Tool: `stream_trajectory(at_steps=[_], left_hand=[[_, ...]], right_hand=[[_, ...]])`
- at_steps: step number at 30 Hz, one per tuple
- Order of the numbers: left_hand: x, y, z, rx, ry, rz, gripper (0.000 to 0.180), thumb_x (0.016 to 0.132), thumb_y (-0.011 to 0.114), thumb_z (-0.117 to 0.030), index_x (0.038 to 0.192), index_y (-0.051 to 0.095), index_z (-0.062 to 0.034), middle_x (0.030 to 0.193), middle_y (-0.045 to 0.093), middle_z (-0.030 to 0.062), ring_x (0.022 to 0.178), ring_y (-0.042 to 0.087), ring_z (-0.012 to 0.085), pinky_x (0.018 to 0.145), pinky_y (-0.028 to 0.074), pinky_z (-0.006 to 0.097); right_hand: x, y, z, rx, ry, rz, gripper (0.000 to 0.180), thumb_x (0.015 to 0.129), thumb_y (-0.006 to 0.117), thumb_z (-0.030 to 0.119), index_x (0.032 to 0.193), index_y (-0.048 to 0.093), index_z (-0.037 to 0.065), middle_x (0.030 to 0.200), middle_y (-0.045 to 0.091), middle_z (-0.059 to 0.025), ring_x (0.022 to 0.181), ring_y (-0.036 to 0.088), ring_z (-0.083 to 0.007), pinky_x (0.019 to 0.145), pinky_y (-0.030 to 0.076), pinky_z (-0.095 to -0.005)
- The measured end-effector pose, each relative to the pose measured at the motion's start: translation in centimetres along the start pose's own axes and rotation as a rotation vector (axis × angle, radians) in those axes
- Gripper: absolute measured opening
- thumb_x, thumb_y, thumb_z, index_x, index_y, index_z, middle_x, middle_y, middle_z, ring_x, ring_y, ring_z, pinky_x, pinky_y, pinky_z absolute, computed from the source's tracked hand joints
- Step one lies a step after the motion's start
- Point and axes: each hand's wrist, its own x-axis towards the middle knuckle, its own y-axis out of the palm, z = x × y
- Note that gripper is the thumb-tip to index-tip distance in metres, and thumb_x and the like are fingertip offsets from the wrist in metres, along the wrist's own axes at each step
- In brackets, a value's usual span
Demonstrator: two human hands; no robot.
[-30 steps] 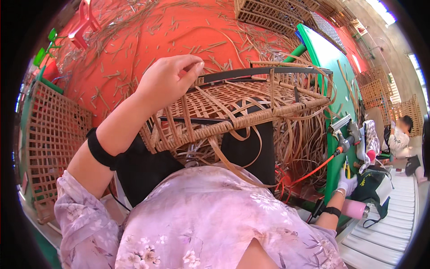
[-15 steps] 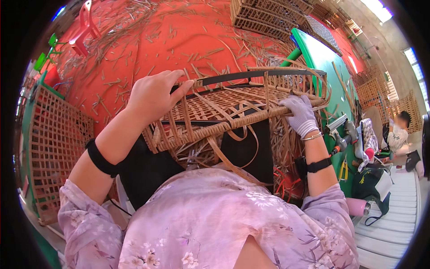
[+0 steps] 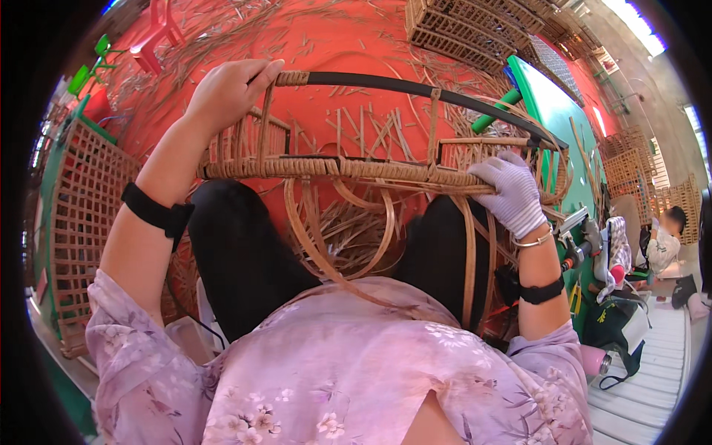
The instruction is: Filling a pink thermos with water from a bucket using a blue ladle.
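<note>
A partly woven rattan basket [image 3: 356, 169] is held across my lap, turned so its wrapped edge lies toward me. A dark curved bar [image 3: 378, 84], bound with cane at its left end, runs along its far side. My bare left hand [image 3: 231, 93] is closed round the frame at that bound end. My right hand [image 3: 512, 194], in a pale striped glove, grips the near wrapped edge at the right. Loose cane strips [image 3: 304, 230] hang and loop down from the basket toward my lap.
Cane scraps litter the red floor [image 3: 245, 37]. On the right stands a green table [image 3: 549, 104] with a power tool [image 3: 582, 245]. Large woven crates [image 3: 460, 33] stand beyond it; a lattice panel [image 3: 89, 230] leans left. A pink bottle [image 3: 595, 360] and another person [image 3: 664, 241] are at right.
The basket has been tilted up, its woven face turning out of sight and its dark bar rising. My left hand moved up and away to the left; the right slid slightly down and right.
</note>
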Motion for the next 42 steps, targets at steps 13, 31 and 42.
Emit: stream_trajectory(at_steps=[13,31,42], left_hand=[[-1.6,1.2,-0.9,0.037,0.064,-0.083,0.043,0.098,0.045,-0.040,0.106,0.066,-0.0035,0.098,0.068,0.0137,0.094,0.063,0.0332,0.083,0.048,0.038],[-11.1,1.5,2.0,-0.378,-0.259,-0.298,0.063,0.095,0.056,-0.026,0.143,0.027,0.0025,0.141,0.039,0.0196,0.132,0.038,0.0286,0.110,0.029,0.039],[-2.5,-0.2,6.9,-0.245,-0.260,-0.430,0.062,0.096,0.052,-0.040,0.137,0.039,0.0047,0.137,0.045,0.0242,0.130,0.041,0.0362,0.109,0.031,0.040]], right_hand=[[-3.3,0.8,1.3,0.226,0.199,-0.066,0.042,0.067,0.075,0.018,0.108,0.065,0.013,0.104,0.066,-0.0092,0.099,0.060,-0.0311,0.091,0.044,-0.0414],[-7.1,0.7,-2.3,-0.058,0.358,-0.162,0.047,0.068,0.073,0.051,0.093,0.068,0.012,0.091,0.066,-0.0114,0.087,0.061,-0.0337,0.083,0.046,-0.0446],[0.8,0.2,-3.3,-0.152,0.483,-0.288,0.064,0.063,0.062,0.075,0.068,0.058,0.011,0.063,0.060,-0.0110,0.063,0.062,-0.0318,0.062,0.048,-0.0456]])
